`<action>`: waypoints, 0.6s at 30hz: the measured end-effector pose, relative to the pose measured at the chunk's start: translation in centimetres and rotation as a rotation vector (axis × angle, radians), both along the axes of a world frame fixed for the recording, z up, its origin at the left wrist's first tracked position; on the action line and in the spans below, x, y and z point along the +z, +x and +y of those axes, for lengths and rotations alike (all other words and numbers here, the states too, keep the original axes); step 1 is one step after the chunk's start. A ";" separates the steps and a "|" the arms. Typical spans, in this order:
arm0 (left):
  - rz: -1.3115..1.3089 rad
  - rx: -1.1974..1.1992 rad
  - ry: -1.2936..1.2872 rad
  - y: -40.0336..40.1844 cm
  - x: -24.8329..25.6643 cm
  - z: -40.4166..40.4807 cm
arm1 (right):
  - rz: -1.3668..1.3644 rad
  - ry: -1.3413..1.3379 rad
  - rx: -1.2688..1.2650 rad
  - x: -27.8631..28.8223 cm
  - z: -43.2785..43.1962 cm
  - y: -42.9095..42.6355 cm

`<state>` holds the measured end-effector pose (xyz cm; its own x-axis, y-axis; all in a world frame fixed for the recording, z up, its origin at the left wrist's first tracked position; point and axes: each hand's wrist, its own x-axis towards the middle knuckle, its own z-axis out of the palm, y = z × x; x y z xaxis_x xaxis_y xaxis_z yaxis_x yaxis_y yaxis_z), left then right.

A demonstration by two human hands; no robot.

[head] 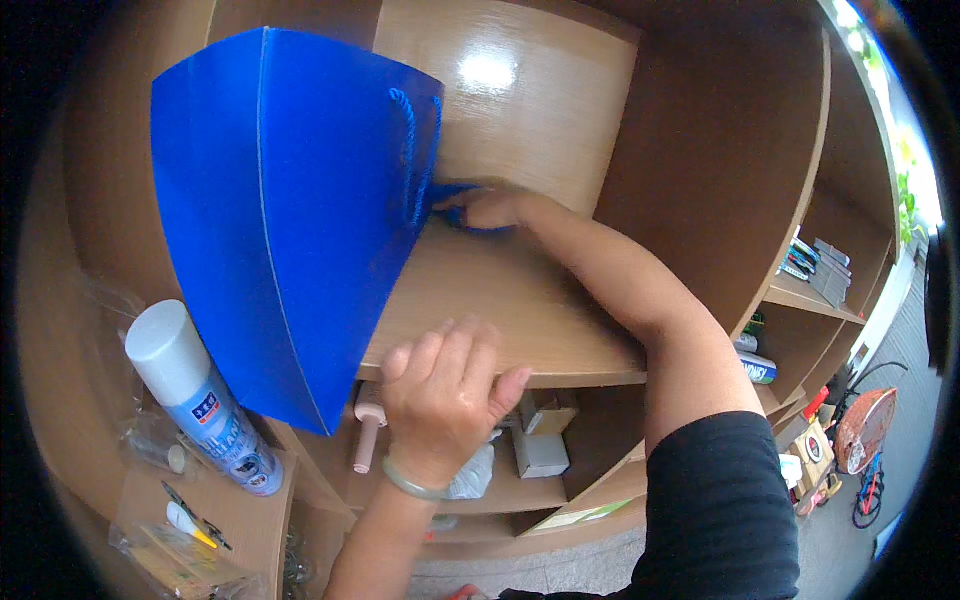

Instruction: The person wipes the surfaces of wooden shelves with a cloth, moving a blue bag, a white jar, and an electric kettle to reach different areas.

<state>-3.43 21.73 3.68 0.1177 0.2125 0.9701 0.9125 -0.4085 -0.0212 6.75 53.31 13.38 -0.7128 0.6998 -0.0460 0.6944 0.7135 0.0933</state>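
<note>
My right hand (491,208) reaches deep onto the wooden shelf board (510,300) and presses on a blue cloth (491,227), partly hidden under the fingers. Just left of it stands a large blue paper bag (330,202) with twisted rope handles (409,150). My left hand (442,382), slightly blurred, is at the front edge of the board with its back up and its thumb spread. It holds nothing that I can see, and whether it touches the edge I cannot tell. A pale bangle (412,480) circles that wrist.
A spray can (217,412) with a white cap stands close to the bag's lower left. Pens (196,517) and plastic packets (172,559) lie near it. Below the board are a pink-handled object (365,442) and a white box (541,454). A side panel (720,150) rises at the right.
</note>
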 end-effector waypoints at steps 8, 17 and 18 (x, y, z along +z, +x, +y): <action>0.027 0.015 -0.110 0.6 0.4 -0.5 | 0.005 0.062 -0.147 0.7 -9.1 9.4; -0.068 -0.097 -0.006 -0.4 0.3 -0.5 | 0.244 0.019 0.295 1.5 -31.9 11.7; -0.062 -0.097 -0.018 -0.2 0.2 -0.6 | 0.232 0.061 0.212 1.5 -32.5 13.2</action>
<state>-3.61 21.13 3.86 0.0787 0.2208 0.9721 0.8679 -0.4949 0.0422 19.91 20.78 14.89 -0.8298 0.5309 0.1721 0.5384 0.8427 -0.0034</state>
